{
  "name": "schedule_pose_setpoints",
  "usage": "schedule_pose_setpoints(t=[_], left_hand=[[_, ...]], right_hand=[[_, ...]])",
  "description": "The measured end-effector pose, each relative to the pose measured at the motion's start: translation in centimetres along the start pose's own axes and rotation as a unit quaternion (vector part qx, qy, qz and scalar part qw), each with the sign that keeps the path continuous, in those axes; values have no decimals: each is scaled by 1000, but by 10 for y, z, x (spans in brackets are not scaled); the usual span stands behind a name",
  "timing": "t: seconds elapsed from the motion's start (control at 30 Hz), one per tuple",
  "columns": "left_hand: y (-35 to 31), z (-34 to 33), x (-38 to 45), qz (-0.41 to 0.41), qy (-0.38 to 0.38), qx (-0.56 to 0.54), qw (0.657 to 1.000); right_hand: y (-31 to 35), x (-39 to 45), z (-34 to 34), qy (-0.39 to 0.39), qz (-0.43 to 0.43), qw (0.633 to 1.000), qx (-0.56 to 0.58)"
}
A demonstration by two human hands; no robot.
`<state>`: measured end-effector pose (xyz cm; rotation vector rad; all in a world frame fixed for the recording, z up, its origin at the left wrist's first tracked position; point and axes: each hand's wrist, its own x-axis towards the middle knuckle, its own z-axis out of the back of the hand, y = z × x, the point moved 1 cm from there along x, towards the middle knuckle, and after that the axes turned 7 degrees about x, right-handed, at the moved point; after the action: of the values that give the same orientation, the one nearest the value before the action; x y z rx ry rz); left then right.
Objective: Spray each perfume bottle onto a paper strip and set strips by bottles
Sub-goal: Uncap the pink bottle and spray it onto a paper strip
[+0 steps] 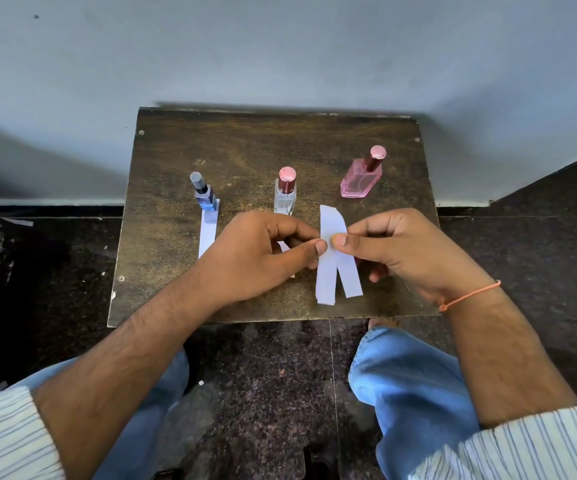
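Three perfume bottles upright in a row on small dark-brown scuffed wooden table (245,140), set against pale grey wall (280,46): blue square glass bottle w/ grey cap (205,197) at left, clear rectangular glass bottle w/ pink-red cap (285,197) in middle, pink angular glass bottle w/ pink cap (361,178) at right, furthest back. White paper strip (208,233) flat on table, far end touching base of blue bottle, running toward near edge. Second bit of white paper (284,247) visible under left hand, just in front of clear bottle, mostly hidden, can't tell its extent. Left hand (263,258) and right hand (405,251) meet over table centre-right, both pinching small bunch of white paper strips (335,268) btwn thumb and forefinger; thumb tips nearly touching on the paper. Other fingers curled loosely under on both. Bunch held roughly upright, top end curving right, lower ends fanned apart into at least two legs, looks like 3+ layers at bottom left leg, exact count unclear. Bunch sits in front of gap btwn clear and pink bottles, held above table rather than flat on it as far as can be told. No strip seen by pink bottle. Thin orange thread band (470,294) on right wrist. Striped white shirt sleeves (6,438) rolled up, blue jeans (415,393) at knees below, dark speckled stone floor (263,393) under table, few paper scraps on floor at left.
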<state>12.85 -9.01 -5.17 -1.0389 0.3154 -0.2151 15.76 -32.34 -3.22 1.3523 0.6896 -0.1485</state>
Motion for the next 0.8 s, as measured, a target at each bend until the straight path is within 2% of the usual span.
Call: schedule_pose_setpoints(t=[0.27, 0.47, 0.63, 0.8], left_hand=[[7, 4, 0, 21, -10, 46, 999], [0, 9, -3, 22, -39, 128, 991], [-6, 8, -5, -23, -76, 158, 984], [-6, 9, -7, -73, -103, 145, 981]], right_hand=[[6, -4, -5, 19, -23, 999, -17], [12, -10, -7, 41, -35, 998, 36], [11, -11, -15, 99, -44, 993, 44], [11, -12, -17, 119, -48, 991, 44]])
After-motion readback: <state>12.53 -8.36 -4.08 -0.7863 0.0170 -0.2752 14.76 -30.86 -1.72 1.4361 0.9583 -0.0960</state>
